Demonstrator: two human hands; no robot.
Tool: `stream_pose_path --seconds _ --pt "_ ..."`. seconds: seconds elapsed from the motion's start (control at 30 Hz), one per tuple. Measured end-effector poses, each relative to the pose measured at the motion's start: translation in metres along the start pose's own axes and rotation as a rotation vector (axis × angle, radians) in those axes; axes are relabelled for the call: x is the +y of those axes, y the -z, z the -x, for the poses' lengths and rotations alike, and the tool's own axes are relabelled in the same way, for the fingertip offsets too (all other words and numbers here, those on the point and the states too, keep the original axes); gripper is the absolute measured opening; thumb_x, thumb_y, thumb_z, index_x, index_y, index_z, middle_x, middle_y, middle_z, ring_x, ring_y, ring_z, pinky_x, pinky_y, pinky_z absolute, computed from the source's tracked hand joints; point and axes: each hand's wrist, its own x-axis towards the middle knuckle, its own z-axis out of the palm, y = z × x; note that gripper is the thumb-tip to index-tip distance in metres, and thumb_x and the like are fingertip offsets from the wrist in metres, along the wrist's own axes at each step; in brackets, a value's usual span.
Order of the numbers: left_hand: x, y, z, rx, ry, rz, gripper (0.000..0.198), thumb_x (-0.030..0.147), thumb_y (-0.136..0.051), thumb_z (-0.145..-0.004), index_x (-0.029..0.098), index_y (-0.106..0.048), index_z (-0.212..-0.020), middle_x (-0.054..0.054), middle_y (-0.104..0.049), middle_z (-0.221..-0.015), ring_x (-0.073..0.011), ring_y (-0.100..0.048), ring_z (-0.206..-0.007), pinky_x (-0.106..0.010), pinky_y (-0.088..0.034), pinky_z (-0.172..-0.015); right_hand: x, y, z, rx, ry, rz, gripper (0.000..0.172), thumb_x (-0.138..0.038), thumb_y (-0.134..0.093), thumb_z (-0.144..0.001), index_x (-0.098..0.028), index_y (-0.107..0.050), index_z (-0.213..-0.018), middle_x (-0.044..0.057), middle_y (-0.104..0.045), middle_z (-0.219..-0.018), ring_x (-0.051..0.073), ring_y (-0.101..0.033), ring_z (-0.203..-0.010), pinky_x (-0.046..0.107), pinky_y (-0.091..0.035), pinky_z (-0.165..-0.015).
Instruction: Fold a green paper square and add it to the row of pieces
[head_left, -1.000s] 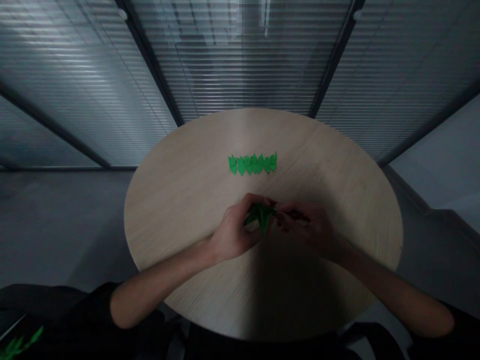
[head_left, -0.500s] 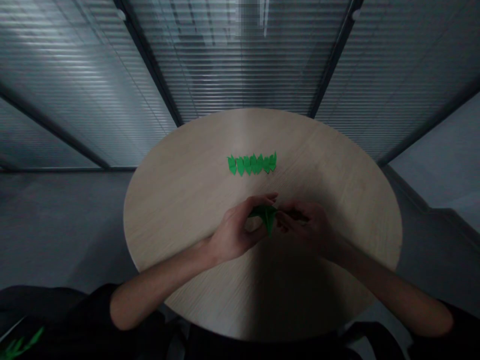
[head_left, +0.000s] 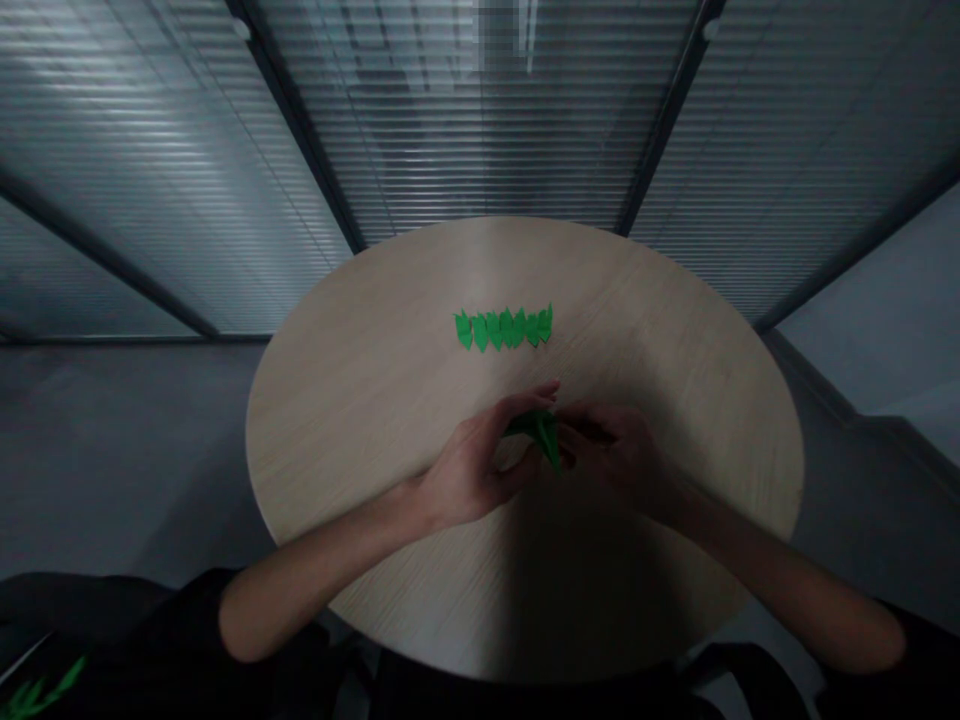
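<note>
A folded piece of green paper (head_left: 546, 436) is held between my two hands, above the near middle of the round table. My left hand (head_left: 484, 455) grips its left side, thumb below and fingers above. On the right side, the fingers of my right hand (head_left: 611, 445) are pinched on the same paper, partly hiding it. Its narrow pointed end hangs down between the hands. Beyond them, several small folded green paper pieces (head_left: 504, 328) lie side by side in a row on the table.
The round wooden table (head_left: 360, 370) has a pale top, with my shadow over its near right part. Behind it stand glass panels with blinds (head_left: 487, 150) in dark frames. A dark chair edge (head_left: 742, 670) shows at the bottom right.
The green paper has turned slightly, its lower point swinging to the right toward my right hand. Both hands keep their hold in nearly the same place.
</note>
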Motion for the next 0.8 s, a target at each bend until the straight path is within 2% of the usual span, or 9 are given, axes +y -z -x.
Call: stream_pose_path --seconds 0.17,0.43,0.63,0.73,0.8 --pt "-0.0022 -0.0025 0.0017 -0.018 -0.004 0.005 0.052 0.009 -0.065 -0.093 0.018 -0.049 -0.141 -0.025 -0.056 -0.15 -0.033 -0.066 -0.13 -0.051 -0.064 -0.1 -0.0041 0.0003 0.0008 0.004 0.038 -0.022 0.018 -0.036 -0.07 -0.096 -0.02 -0.072 -0.091 0.0 -0.071 -0.071 0.01 -0.066 -0.059 0.019 -0.052 -0.053" --pt "-0.0019 -0.0035 0.0019 -0.025 0.003 0.015 0.052 0.009 -0.064 -0.094 0.019 -0.047 -0.142 -0.023 -0.053 -0.154 -0.032 -0.064 -0.133 -0.051 -0.063 -0.103 -0.0004 -0.0012 0.0012 0.009 0.024 -0.016 0.021 -0.041 -0.069 -0.097 -0.02 -0.073 -0.099 0.001 -0.073 -0.075 0.011 -0.068 -0.061 0.021 -0.054 -0.055" --pt "-0.003 -0.0053 0.0022 -0.026 0.001 0.021 0.055 0.011 -0.067 -0.094 0.019 -0.046 -0.143 -0.024 -0.054 -0.153 -0.0323 -0.065 -0.131 -0.051 -0.063 -0.102 -0.0034 -0.0015 0.0024 0.029 0.033 0.001 0.024 -0.042 -0.07 -0.095 -0.019 -0.072 -0.091 0.0 -0.071 -0.071 0.012 -0.067 -0.061 0.021 -0.054 -0.055" --pt "-0.0024 -0.0045 0.0014 -0.019 -0.004 -0.033 0.055 0.013 -0.071 -0.093 0.019 -0.047 -0.143 -0.025 -0.054 -0.151 -0.0325 -0.064 -0.132 -0.051 -0.062 -0.103 -0.0041 -0.0012 0.0018 0.045 0.021 0.003 0.023 -0.043 -0.071 -0.094 -0.019 -0.073 -0.091 0.0 -0.072 -0.07 0.012 -0.066 -0.058 0.021 -0.053 -0.053" --pt "-0.0019 -0.0029 0.0014 0.029 -0.033 -0.126 0.055 0.017 -0.075 -0.091 0.02 -0.049 -0.14 -0.024 -0.055 -0.149 -0.0326 -0.063 -0.132 -0.05 -0.061 -0.102 -0.0046 -0.0017 0.0007 0.068 0.007 0.014 0.024 -0.042 -0.071 -0.094 -0.019 -0.074 -0.09 0.001 -0.072 -0.069 0.012 -0.066 -0.056 0.022 -0.054 -0.052"
